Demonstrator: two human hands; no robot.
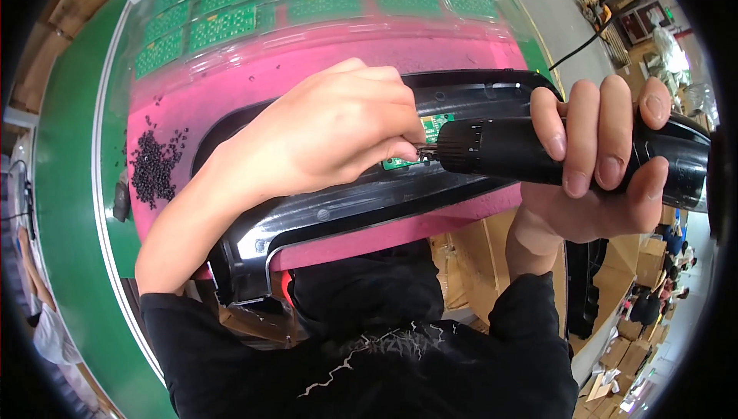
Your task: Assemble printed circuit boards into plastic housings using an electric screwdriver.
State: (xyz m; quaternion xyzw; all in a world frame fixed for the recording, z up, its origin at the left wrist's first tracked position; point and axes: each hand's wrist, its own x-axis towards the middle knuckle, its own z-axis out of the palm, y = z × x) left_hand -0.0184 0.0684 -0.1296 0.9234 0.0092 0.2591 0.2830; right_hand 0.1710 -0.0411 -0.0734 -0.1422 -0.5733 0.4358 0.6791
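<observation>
My right hand [596, 150] is wrapped round a black electric screwdriver [500, 146], which lies level with its tip pointing left. At that tip, the thumb and fingers of my left hand [346, 123] are pinched together. Whatever sits between them is too small and too covered to make out. Beneath both hands, a long curved black plastic housing [330, 207] rests on the pink mat [323, 54]. Behind the screwdriver tip, a small green circuit board [440, 121] shows, partly hidden by my left fingers.
A heap of small black screws [154, 169] lies at the mat's left, with a few scattered around. Clear plastic trays of green circuit boards [323, 5] fill the far side. A black cable [592, 34] crosses at upper right. Cardboard boxes [492, 254] stand near my right arm.
</observation>
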